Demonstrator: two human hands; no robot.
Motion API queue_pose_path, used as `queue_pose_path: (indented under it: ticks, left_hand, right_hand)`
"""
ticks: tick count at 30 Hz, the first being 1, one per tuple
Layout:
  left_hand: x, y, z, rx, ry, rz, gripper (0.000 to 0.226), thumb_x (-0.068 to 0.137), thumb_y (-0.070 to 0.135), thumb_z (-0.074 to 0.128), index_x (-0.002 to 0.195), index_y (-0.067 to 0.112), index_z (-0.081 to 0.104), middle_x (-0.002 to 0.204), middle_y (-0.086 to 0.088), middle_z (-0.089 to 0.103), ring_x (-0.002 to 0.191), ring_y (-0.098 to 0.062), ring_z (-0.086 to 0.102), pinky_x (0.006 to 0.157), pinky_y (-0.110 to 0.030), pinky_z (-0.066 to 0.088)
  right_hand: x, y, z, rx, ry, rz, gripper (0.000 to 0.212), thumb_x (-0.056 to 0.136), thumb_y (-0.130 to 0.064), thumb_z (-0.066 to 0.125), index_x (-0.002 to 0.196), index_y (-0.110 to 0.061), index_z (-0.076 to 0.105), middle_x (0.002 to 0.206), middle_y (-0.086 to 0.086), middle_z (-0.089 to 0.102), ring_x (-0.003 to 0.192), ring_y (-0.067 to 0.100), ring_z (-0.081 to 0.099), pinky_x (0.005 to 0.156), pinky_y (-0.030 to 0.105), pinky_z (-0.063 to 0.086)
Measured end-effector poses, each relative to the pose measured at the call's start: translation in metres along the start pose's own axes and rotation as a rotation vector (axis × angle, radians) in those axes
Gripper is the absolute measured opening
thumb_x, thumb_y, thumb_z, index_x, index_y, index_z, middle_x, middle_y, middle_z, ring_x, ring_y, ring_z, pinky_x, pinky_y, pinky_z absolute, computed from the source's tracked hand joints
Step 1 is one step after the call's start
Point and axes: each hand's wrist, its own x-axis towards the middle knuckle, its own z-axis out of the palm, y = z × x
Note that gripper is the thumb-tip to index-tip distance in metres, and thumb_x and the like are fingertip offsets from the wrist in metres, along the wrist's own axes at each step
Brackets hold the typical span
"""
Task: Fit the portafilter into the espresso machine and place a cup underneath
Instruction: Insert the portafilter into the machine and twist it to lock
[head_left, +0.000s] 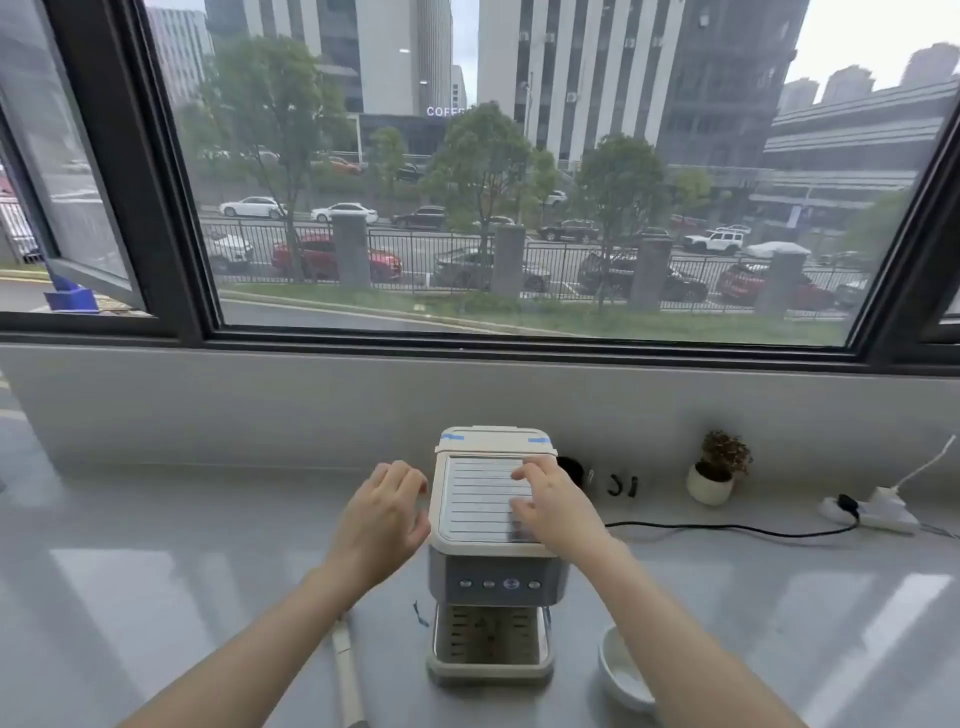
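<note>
The right hand (553, 512) lay palm-down on the ribbed top plate of the espresso machine (493, 551), low in the centre of the frame, its grip spread flat and holding nothing; the fingertips touched the plate's right half. The left hand (382, 519) sat just left of the machine's upper edge, fingers loosely curled and parted, empty; whether it touched the side could not be told. Both forearms rose from the bottom corners of the frame and converged on the machine.

The machine stood on the pale table (156, 597), its drip tray (491, 642) bare beneath the button row. The portafilter (345, 670) lay on the table at lower left of the machine, only its handle showing beside the left forearm. The cup (621, 673), white, sat at lower right of the machine, partly hidden by the right forearm. A small potted plant (714, 475) and a power strip (872, 512) stood at right.
</note>
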Motion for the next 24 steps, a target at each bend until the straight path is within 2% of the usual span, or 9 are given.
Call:
queue_pose_path:
  ticks: [3,7,12,19,22,24]
  left_hand:
    - [-0.030,-0.008,0.023,-0.001,-0.108,-0.185,0.014,0.074,0.018,0.064,0.079,0.016,0.051,0.079,0.001,0.054,0.071,-0.018,0.051,0.049,-0.022,0.038]
    - [-0.077,-0.024,0.061,0.000,-0.308,-0.433,0.009,0.083,0.025,0.054,0.086,0.019,0.049,0.085,0.004,0.049,0.079,-0.017,0.048,0.058,-0.026,0.045]
    - [-0.120,-0.032,0.089,0.007,-0.451,-0.544,0.013,0.083,0.021,0.055,0.093,0.013,0.053,0.095,-0.002,0.057,0.087,-0.022,0.050,0.058,-0.030,0.038]
    - [-0.168,-0.031,0.115,0.012,-0.692,-0.722,0.016,0.086,0.019,0.048,0.102,0.014,0.049,0.107,-0.001,0.052,0.091,-0.019,0.047,0.060,-0.028,0.038]
    - [-0.179,-0.030,0.120,-0.024,-0.720,-0.796,0.011,0.086,0.018,0.049,0.096,0.015,0.046,0.108,-0.004,0.051,0.088,-0.019,0.040,0.062,-0.029,0.038]
    - [-0.182,-0.030,0.124,-0.055,-0.693,-0.856,0.018,0.085,0.018,0.052,0.102,0.012,0.051,0.109,-0.007,0.049,0.089,-0.022,0.042,0.064,-0.032,0.039]
  right_hand:
    - [0.001,0.003,0.013,-0.002,-0.001,0.028,0.034,0.095,-0.027,0.047,0.127,-0.015,0.052,0.141,-0.002,0.044,0.125,0.019,0.045,0.097,0.034,0.044]
    - [0.007,0.004,0.026,-0.013,0.023,0.057,0.032,0.098,-0.029,0.041,0.126,-0.020,0.051,0.138,-0.005,0.049,0.123,0.017,0.045,0.096,0.031,0.042]
    - [0.009,0.000,0.029,-0.107,0.037,0.031,0.039,0.101,-0.032,0.032,0.138,-0.025,0.043,0.150,-0.007,0.037,0.134,0.016,0.036,0.107,0.031,0.030]
    - [0.011,0.006,0.038,-0.119,0.051,0.009,0.040,0.101,-0.030,0.030,0.139,-0.025,0.041,0.152,-0.006,0.034,0.138,0.013,0.029,0.114,0.030,0.020]
    - [0.013,0.009,0.041,-0.102,0.063,0.020,0.039,0.100,-0.032,0.032,0.137,-0.026,0.043,0.151,-0.008,0.036,0.137,0.012,0.031,0.113,0.030,0.022]
    - [0.014,0.010,0.042,-0.098,0.066,0.027,0.039,0.099,-0.033,0.032,0.136,-0.028,0.043,0.150,-0.009,0.036,0.136,0.012,0.032,0.113,0.030,0.022]
